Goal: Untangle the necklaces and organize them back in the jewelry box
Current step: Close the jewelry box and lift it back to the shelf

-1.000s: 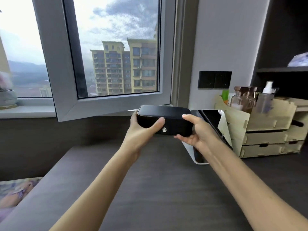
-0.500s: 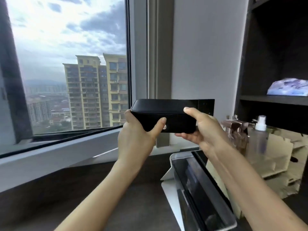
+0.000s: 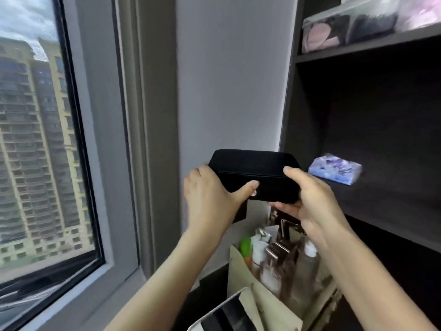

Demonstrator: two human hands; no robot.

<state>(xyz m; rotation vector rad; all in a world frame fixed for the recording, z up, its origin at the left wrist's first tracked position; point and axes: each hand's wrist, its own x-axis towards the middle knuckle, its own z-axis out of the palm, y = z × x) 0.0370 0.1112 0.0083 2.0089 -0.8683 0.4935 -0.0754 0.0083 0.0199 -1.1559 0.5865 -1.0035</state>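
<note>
Where the box is: you have the jewelry box (image 3: pixel 257 170) up in the air, lid closed and roughly level. It is in front of the wall, just left of the dark shelf (image 3: pixel 386 201) and above the wooden organiser (image 3: pixel 241 266).
Left hand: your left hand (image 3: pixel 210 197) is clamped round the left end, with the thumb lying across the front, its tip beside the round clasp (image 3: pixel 253 193).
Right hand: your right hand (image 3: pixel 310 204) grips the right end. The thumb is on the upper front edge and the fingers (image 3: pixel 284 207) are curled under the base.
How it will handle: it looks rigid, and probably light. The smooth dark covering may slide in a loose grip, and anything loose inside would shift if you tip it.
Where to hold: take it by the two short ends or under the base, clear of the clasp and the lid seam.
Counts, task things: one jewelry box, one clasp, two hands. No necklaces are in view.
Counts, other things: one patterned packet (image 3: pixel 335 168) lies on the shelf. The bottles (image 3: pixel 274 263) in the organiser are too blurred to count.
</note>
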